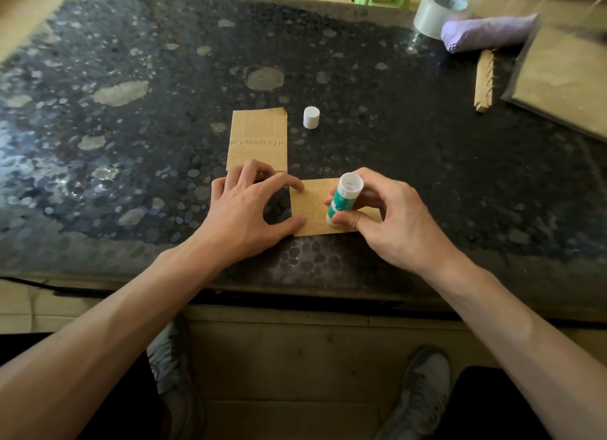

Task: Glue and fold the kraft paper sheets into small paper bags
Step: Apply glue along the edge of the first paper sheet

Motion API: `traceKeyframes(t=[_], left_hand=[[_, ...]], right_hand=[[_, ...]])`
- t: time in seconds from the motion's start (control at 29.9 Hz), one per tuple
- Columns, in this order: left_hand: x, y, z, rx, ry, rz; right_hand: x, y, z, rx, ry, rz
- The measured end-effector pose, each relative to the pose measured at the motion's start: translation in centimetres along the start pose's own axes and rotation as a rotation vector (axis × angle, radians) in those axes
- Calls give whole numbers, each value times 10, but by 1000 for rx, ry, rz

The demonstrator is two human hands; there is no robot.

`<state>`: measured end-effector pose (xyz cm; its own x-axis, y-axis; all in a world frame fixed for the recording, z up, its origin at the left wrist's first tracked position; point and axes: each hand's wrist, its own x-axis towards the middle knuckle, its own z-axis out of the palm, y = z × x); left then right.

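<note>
Table: open room toward the left and far edges. Stack of sheets: mid-table. Working sheet, near the front edge, likely thin, light and quick to slide or crease; the left hand, fingers spread, pins its left edge. The right hand pinches the glue stick, lower end on the sheet. Cap: just right of the stack.

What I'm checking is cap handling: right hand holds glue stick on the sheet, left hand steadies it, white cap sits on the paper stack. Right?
No: the head view shows the white cap on the table beside the paper stack, not on it. The right hand, left hand, glue stick and sheet are as stated.
</note>
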<state>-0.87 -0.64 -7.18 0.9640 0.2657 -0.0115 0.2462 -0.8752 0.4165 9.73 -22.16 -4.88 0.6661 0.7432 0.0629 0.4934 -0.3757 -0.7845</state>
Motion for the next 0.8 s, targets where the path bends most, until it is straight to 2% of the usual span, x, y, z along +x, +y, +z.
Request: traceKeyframes(t=[0.5, 0.63, 0.7, 0.8], left_hand=[[0, -1, 1, 2, 16, 4], [1, 0, 1, -2, 10, 2], [1, 0, 1, 1, 11, 2], [0, 0, 1, 4, 7, 1]], right_hand=[[-5, -2, -12, 72, -113, 39], [-3, -3, -17, 235, 67, 6], [3, -1, -15, 179, 143, -19], [10, 6, -7, 100, 165, -8]])
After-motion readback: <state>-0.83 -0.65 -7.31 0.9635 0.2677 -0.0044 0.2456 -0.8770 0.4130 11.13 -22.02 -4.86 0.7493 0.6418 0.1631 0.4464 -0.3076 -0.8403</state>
